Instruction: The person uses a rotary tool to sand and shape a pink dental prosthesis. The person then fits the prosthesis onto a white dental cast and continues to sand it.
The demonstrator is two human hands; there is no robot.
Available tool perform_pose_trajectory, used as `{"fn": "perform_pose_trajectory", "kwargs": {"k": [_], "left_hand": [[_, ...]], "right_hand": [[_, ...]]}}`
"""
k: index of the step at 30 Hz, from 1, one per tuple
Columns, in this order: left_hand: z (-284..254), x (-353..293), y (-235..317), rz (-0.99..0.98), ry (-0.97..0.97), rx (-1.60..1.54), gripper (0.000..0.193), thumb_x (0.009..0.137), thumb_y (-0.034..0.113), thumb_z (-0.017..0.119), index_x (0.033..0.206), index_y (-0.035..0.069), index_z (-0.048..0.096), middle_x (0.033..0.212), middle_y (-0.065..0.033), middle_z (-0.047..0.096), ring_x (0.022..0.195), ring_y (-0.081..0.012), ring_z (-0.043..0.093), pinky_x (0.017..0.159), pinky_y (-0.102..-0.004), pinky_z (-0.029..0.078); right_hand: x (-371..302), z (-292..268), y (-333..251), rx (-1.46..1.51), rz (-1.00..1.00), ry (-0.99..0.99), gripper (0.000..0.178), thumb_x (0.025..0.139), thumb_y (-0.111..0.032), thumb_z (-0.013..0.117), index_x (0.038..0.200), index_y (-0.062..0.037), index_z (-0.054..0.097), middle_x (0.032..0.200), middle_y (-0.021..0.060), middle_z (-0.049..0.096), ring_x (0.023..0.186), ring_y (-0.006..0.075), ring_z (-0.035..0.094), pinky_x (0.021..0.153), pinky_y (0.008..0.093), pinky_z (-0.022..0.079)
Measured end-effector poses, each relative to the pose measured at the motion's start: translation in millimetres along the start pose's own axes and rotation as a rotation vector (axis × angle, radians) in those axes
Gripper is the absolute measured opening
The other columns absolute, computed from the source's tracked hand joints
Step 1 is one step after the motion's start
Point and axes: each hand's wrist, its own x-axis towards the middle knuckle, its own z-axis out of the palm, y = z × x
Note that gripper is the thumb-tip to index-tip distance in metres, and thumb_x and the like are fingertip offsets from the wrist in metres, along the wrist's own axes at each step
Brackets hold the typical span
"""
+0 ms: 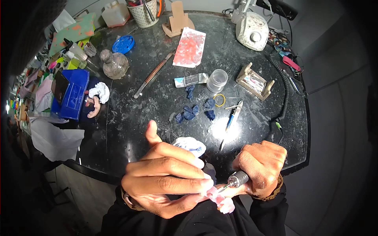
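Between the thumb and fingers of my left hand (165, 179) is a pink denture base (225, 204), held low and close to my body. My right hand (263, 167) is wrapped around a rotary handpiece (238, 179), its metal bur pointing left and down at the pink piece. The tip seems to meet the pink surface, but exact contact is hard to make out. Just beyond my left fingers, a white plaster cast (191, 145) with a blue mark lies on the dark table, partly covered by the hand.
Several dark blue chunks (189, 113), a blue-handled carving tool (230, 122) and a clear cup (217, 81) lie ahead. A wooden bur rack (256, 84) and white motor unit (252, 31) stand right. A blue box (76, 94) and glass lamp (115, 66) stand left.
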Motion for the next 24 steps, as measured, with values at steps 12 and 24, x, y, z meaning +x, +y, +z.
{"fn": "perform_pose_trajectory", "kwargs": {"k": [12, 24], "left_hand": [[-1.9, -0.6, -4.2, 0.037, -0.012, 0.031, 0.013, 0.067, 0.022, 0.073, 0.077, 0.014, 0.073, 0.068, 0.0014, 0.067, 0.076, -0.0137, 0.061, 0.116, -0.0456, 0.003], [-0.2, -0.8, -6.4, 0.045, -0.013, 0.041, 0.011, 0.069, 0.024, 0.072, 0.077, 0.015, 0.072, 0.067, 0.0024, 0.067, 0.076, -0.0131, 0.061, 0.115, -0.0459, 0.003]], "right_hand": [[5.3, 1.7, 1.4, 0.031, -0.038, -0.040, 0.055, 0.062, -0.059, 0.072, 0.058, -0.0097, 0.049, 0.049, -0.0019, 0.038, 0.037, 0.0118, 0.042, 0.037, 0.0263, 0.029], [3.7, 5.2, 3.6, 0.045, -0.051, -0.040, 0.053, 0.064, -0.058, 0.070, 0.057, -0.0103, 0.047, 0.051, -0.0015, 0.039, 0.038, 0.0124, 0.042, 0.037, 0.0268, 0.029]]}}
